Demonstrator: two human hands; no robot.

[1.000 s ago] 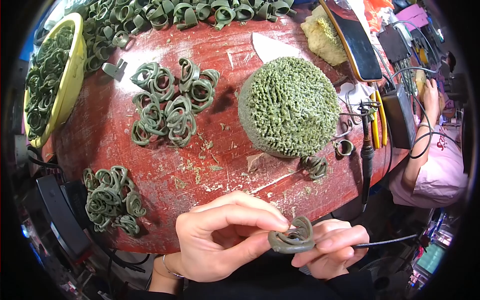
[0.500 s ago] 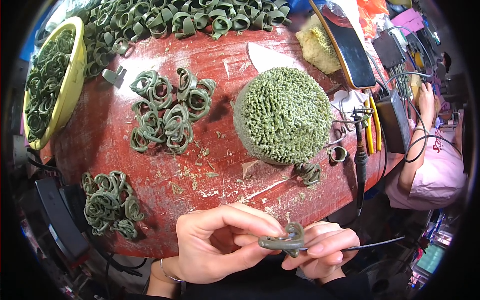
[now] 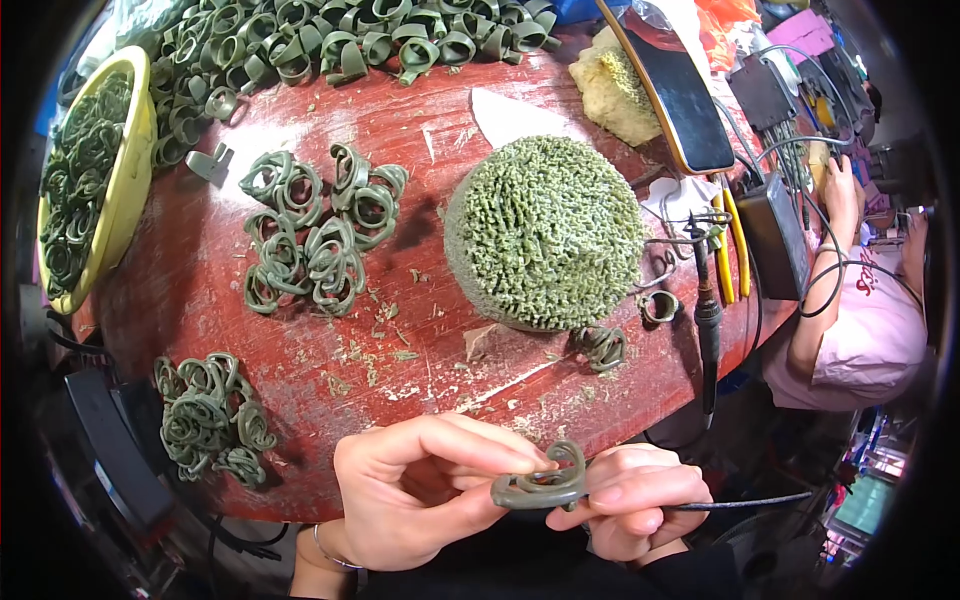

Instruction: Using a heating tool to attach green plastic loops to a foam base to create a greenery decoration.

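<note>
Near the table's front edge, my left hand point(image 3: 425, 488) pinches a dark green, waxy-looking ring with looping strands point(image 3: 545, 490) between thumb and fingers. My right hand point(image 3: 640, 500) is closed close against the ring's right side. Out of its grip, to the right, runs a thin dark rod point(image 3: 750, 502); the end toward the ring is hidden by my fingers. Beyond my hands stands a round block with a rough, crumbly green top point(image 3: 545, 230). Beside its near edge lie another looped ring point(image 3: 603, 348) and a plain green band point(image 3: 658, 307).
Looped rings lie in one group point(image 3: 335, 262) left of the block and a heap point(image 3: 210, 415) nearer me. Plain bands point(image 3: 340, 50) crowd the far edge. A yellow basket point(image 3: 140, 130), phone point(image 3: 680, 90), black pen-like tool point(image 3: 707, 320) and yellow-handled tool point(image 3: 740, 240) surround the space. A person point(image 3: 850, 330) works at right.
The whole view has shifted, so the table's things appear slightly further left. Both hands stay together on the ring, which looks slightly turned. The grip is the same.
</note>
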